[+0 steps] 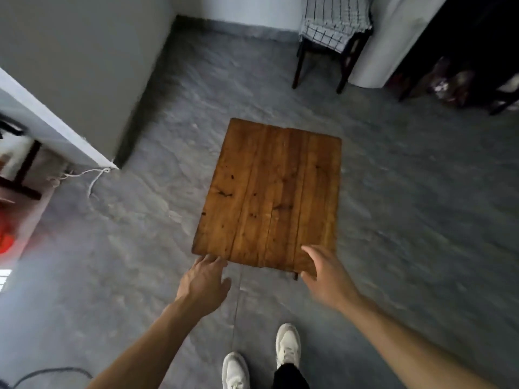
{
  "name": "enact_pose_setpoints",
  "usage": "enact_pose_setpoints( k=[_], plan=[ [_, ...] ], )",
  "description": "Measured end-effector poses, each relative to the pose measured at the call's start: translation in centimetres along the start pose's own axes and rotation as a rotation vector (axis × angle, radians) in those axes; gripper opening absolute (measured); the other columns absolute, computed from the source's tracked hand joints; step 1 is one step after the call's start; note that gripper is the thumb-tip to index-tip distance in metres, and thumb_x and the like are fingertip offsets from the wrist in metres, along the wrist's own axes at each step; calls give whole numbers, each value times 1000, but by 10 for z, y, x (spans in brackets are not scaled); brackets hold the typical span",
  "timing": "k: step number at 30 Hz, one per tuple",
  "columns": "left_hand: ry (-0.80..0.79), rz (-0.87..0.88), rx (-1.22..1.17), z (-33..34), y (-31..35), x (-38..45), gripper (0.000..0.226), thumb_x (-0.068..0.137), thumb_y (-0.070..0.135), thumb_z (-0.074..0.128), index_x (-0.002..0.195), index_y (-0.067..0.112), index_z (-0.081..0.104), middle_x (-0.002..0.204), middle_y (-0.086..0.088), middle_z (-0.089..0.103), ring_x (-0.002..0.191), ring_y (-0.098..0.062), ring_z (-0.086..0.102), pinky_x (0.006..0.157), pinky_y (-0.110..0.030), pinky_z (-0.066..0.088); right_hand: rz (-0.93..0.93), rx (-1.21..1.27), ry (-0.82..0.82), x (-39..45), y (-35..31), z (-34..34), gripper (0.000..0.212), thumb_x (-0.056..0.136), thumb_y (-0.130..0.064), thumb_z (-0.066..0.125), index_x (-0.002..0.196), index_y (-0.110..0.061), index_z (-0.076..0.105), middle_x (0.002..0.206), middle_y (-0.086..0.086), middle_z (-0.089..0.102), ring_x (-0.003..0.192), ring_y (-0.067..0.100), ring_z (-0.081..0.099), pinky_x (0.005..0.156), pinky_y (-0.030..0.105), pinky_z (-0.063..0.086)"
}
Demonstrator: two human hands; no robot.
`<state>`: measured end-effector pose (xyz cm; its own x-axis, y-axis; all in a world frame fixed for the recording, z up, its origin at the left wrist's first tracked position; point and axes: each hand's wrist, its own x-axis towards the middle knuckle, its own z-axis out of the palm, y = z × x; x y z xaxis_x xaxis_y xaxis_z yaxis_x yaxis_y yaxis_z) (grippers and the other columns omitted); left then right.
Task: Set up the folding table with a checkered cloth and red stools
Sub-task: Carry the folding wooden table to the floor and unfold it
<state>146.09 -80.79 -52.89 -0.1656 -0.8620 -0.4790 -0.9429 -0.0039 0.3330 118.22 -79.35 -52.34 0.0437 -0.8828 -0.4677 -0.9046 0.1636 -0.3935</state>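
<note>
The wooden desk [269,195] stands on the gray floor [407,206], its long side running away from the person. Both hands are at its near edge: the left hand [203,284] touches the corner with loose fingers, the right hand [325,276] spreads open over it. The checkered cloth [334,21] lies on a dark chair [345,66] far ahead. Its legs are hidden.

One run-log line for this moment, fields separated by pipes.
table standing, top bare | left hand open at near edge | right hand open, over near corner | checkered cloth on chair
</note>
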Motion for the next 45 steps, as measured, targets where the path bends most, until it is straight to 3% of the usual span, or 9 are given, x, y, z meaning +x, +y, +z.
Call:
enact_pose_setpoints(
  k=[5, 9, 12, 14, 18, 20, 29, 37, 45],
  plan=[
    [47, 123, 81, 63, -23, 59, 65, 81, 49, 69, 136, 29, 40, 142, 8, 41, 127, -19, 40, 96, -35, 48, -20, -39, 26, 38, 29, 73, 64, 95, -33, 59, 152, -26, 31, 157, -2, 26, 145, 16, 24, 117, 29, 23],
    [77, 230, 278, 115, -30, 109, 115, 68, 59, 77, 152, 31, 3, 162, 0, 0, 149, -27, 3, 117, -41, 20, -33, -203, 77, 82, 53, 131, 94, 86, -45, 69, 156, -31, 8, 164, 4, 1, 151, 28, 0, 122, 46, 18],
    [75, 300, 455, 151, -40, 137, 119, 73, 57, 74, 152, 31, -12, 160, -2, -20, 148, -28, -12, 118, -41, 3, -21, -348, 104, 111, 69, 162, 116, 76, -52, 76, 155, -28, -5, 163, 9, -12, 149, 37, -10, 120, 56, 7],
    [107, 317, 518, 167, -48, 147, 111, 80, 45, 72, 151, 31, -12, 161, -5, -16, 148, -29, -7, 119, -44, 7, 18, -402, 89, 121, 78, 175, 117, 77, -46, 77, 154, -26, -9, 163, 12, -14, 148, 41, -9, 118, 63, 8],
    [225, 347, 550, 176, -56, 155, 100, 68, 28, 83, 148, 27, 23, 156, -10, 25, 139, -34, 27, 105, -51, 36, 31, -526, 177, 127, 79, 194, 97, 87, -13, 67, 155, -15, -2, 161, 25, -1, 145, 51, 4, 110, 72, 19],
    [249, 363, 558, 178, -56, 157, 99, 63, 25, 86, 145, 25, 31, 152, -12, 32, 134, -36, 33, 98, -53, 41, 25, -544, 215, 128, 76, 195, 90, 89, -6, 62, 156, -12, 2, 159, 29, 3, 144, 54, 9, 108, 73, 22],
    [234, 339, 599, 176, -35, 127, 93, 72, 25, 81, 147, 27, 26, 155, -11, 25, 134, -36, 32, 98, -52, 40, 20, -601, 96, 104, 88, 170, 102, 85, 3, 64, 155, -17, -9, 160, 23, -9, 146, 50, -3, 112, 69, 19],
    [256, 328, 546, 162, -3, 65, 88, 79, 24, 74, 147, 30, 18, 157, -6, 19, 139, -32, 23, 104, -47, 34, -19, -575, 53, 48, 93, 132, 103, 85, 1, 68, 155, -24, -4, 162, 14, -3, 148, 43, 1, 115, 63, 22],
    [212, 264, 492, 207, 20, -35, 82, 82, 26, 72, 148, 31, 23, 157, -7, 22, 138, -33, 27, 104, -49, 36, -69, -604, -15, -42, 112, 153, 102, 86, -2, 68, 155, -21, -4, 162, 17, -3, 148, 45, 0, 115, 64, 21]
  ],
)
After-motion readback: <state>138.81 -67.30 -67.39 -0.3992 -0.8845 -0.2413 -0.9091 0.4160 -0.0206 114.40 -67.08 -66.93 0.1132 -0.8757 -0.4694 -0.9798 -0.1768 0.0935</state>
